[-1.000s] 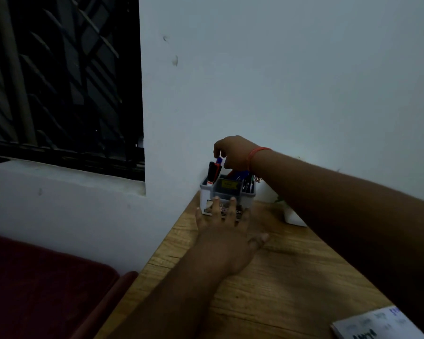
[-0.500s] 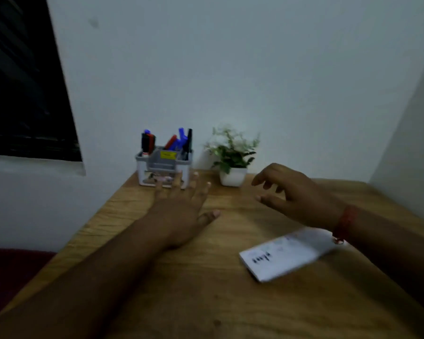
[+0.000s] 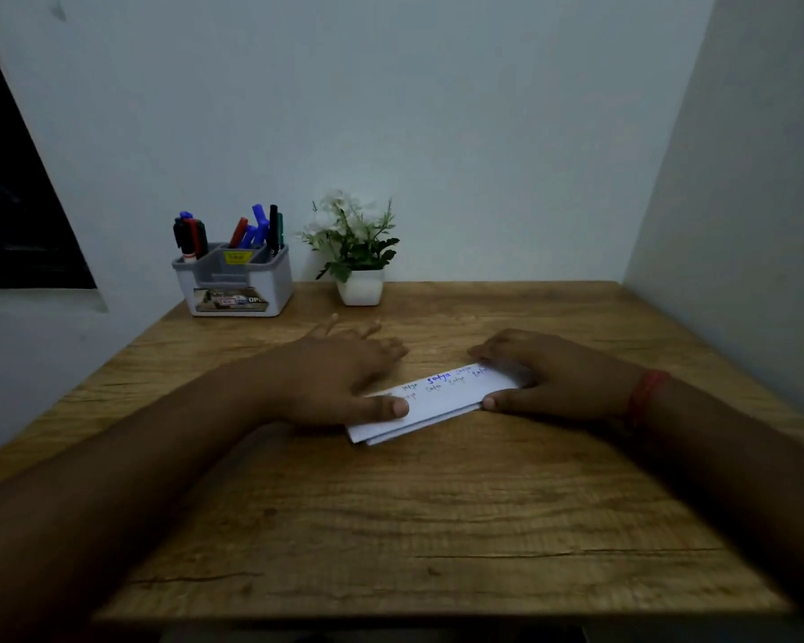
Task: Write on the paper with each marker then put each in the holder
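White paper (image 3: 442, 401) pinned flat on desk (image 3: 437, 526) under left hand (image 3: 340, 378) and right hand (image 3: 553, 378), fingers spread, gripping nothing, seemingly steadying it; markers (image 3: 256, 229) parked in holder (image 3: 237, 283).

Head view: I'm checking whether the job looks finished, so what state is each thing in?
Paper: folded, flat on the table, written on.
Markers: standing in the holder, none on the table.
Left hand: flat, thumb on the paper's left end.
Right hand: flat on the paper's right end.
Plant: upright in its white pot.
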`<action>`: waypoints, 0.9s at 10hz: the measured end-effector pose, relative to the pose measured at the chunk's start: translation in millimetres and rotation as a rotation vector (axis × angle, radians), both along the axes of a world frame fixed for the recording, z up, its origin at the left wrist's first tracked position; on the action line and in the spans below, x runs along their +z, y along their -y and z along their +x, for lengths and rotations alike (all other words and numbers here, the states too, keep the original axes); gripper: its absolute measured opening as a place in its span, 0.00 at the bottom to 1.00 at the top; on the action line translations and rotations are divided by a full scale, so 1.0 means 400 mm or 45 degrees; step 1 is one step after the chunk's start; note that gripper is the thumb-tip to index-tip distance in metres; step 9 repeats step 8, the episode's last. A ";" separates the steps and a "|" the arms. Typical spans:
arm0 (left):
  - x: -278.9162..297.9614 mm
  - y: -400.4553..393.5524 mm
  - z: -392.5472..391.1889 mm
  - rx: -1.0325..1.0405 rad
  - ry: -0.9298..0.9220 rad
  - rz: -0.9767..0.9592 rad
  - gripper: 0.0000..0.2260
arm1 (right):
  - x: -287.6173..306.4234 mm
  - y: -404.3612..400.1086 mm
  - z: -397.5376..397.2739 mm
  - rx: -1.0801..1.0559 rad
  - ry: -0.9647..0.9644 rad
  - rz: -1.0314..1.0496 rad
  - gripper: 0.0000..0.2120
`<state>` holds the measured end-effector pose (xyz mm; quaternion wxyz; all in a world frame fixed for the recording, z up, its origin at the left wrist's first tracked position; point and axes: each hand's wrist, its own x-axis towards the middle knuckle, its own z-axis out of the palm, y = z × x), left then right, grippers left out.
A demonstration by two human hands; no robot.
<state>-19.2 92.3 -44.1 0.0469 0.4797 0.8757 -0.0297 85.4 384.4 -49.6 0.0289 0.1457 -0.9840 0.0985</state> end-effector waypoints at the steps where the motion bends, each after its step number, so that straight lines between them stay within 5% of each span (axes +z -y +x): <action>1: -0.009 -0.002 -0.002 0.033 -0.003 -0.006 0.42 | -0.004 -0.001 0.001 -0.070 0.016 0.038 0.28; 6: -0.045 0.012 -0.017 0.079 -0.017 0.226 0.34 | 0.008 -0.007 0.007 -0.223 0.052 0.015 0.32; 9: -0.031 0.013 -0.009 0.161 -0.147 0.233 0.39 | 0.040 -0.006 0.013 -0.286 -0.271 -0.208 0.31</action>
